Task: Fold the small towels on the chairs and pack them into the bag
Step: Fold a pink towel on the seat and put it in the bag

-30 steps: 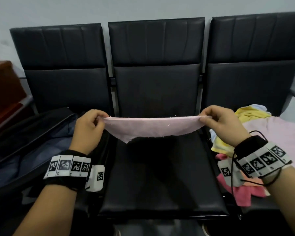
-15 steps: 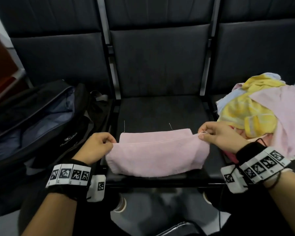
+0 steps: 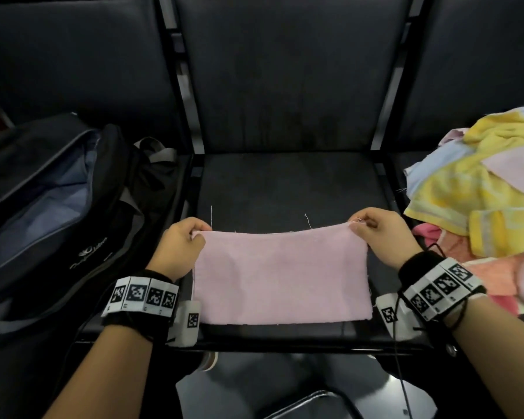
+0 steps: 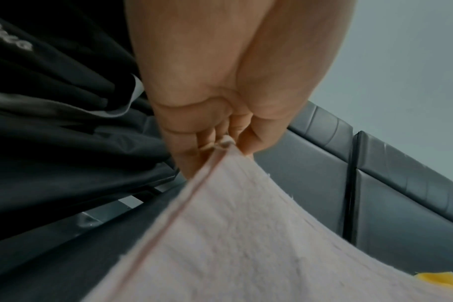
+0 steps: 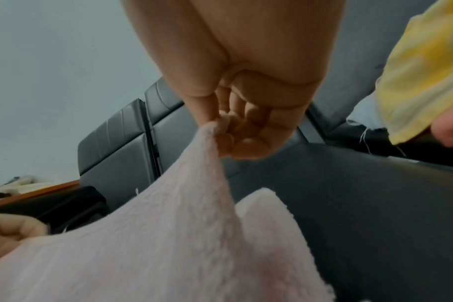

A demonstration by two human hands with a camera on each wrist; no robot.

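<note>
Pink towel (image 3: 280,278) now lies doubled on the middle chair seat (image 3: 288,186), near its front edge; a second ago it was stretched in the air at chest height. Left hand (image 3: 179,247) pinches the far left corner, fingers (image 4: 204,143) curled round the hem. Right hand (image 3: 381,237) pinches the far right corner, fingers (image 5: 225,126) pressed together on both layers. From the right wrist view the lower layer shows separately beneath the upper, so the first fold is laid but not yet released. Judgement: one half-fold done; a further fold is probably needed before packing. Black bag (image 3: 52,207) stands open on the left chair, just beside the left hand. Unfolded towels (image 3: 478,189), yellow, blue and pink, remain heaped on the right chair.
</note>
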